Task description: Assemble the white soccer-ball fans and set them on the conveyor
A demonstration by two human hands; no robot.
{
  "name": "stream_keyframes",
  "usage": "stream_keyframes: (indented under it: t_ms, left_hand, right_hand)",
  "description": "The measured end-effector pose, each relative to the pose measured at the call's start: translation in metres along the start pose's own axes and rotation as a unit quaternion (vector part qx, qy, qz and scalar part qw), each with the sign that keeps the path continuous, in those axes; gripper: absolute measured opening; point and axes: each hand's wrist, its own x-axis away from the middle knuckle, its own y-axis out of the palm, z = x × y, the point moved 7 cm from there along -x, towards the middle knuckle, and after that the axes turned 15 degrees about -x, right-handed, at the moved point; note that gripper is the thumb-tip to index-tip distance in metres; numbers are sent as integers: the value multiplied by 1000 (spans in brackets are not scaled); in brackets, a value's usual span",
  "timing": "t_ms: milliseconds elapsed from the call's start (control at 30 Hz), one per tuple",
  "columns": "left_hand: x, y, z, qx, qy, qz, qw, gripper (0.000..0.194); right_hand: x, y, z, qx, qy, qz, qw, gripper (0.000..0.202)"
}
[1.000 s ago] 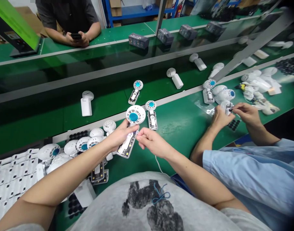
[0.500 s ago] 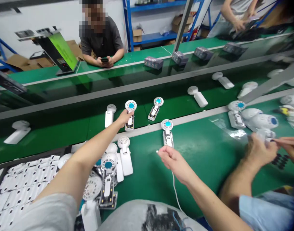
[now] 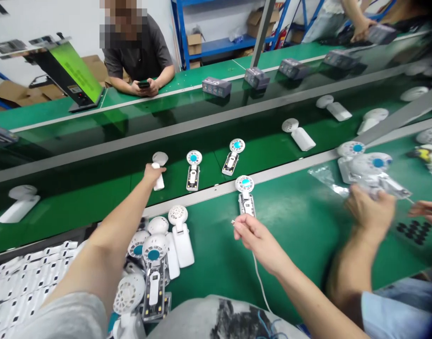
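Note:
My left hand (image 3: pixel 153 175) reaches over the belt, its fingers round the handle of a white handheld fan (image 3: pixel 159 158) lying there. Between the fingertips of my right hand (image 3: pixel 253 230) is a white charging cable (image 3: pixel 258 278), its small plug sticking out to the left. Just beyond that hand, a fan with a blue centre (image 3: pixel 245 183) and clear-cased handle lies on the green table. Two similar blue-centred fans, a nearer one (image 3: pixel 193 170) and a farther one (image 3: pixel 234 155), rest on the belt. Below my left forearm is a pile of fans (image 3: pixel 155 254), some white, some clear-cased.
A tray of white parts (image 3: pixel 28 287) stands at the lower left. At right a co-worker's hands (image 3: pixel 373 212) handle a bagged fan near black round pads (image 3: pixel 413 231). Grey boxes (image 3: pixel 216 87) line the far belt, and a person (image 3: pixel 138 56) holds a phone opposite.
My left hand has let go of the blue-centred fan on the belt and moved left to the white fan. My right hand still holds the cable in nearly the same place.

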Motion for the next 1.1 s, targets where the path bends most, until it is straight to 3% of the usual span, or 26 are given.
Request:
stream_keyframes:
  t_ms: [67,167,333,433,500,567,667,833,1100]
  left_hand:
    - [17,4,4,66,-6,-92,994,26]
    - [70,19,13,154,-6,-232,960,12]
    - [180,55,16,253,-9,-394,883,20]
    - [226,78,15,325,-31,-465,823,21]
    - [242,86,13,342,-42,-474,810,20]
    - [248,89,11,340,-45,-451,824,20]
    - [253,86,11,320,-51,-420,848,27]
    - [265,78,18,307,-17,-421,853,30]
    - [267,71,15,256,20,-407,877,20]
  right_hand:
    - [4,3,-3,11,-12,1,1000,25]
    - [11,11,-9,27,-39,-1,999,21]
    - [23,29,-16,42,-78,-14,996,16]
    - [31,38,-18,45,-104,-23,993,14]
    - [35,42,-19,39,-120,-31,992,13]
    - [39,43,-19,37,-126,-30,991,12]
    - [44,44,-19,44,-125,-24,991,12]
    - [49,48,-23,38,-133,-44,989,13]
    - [50,46,-21,124,-90,-44,987,14]
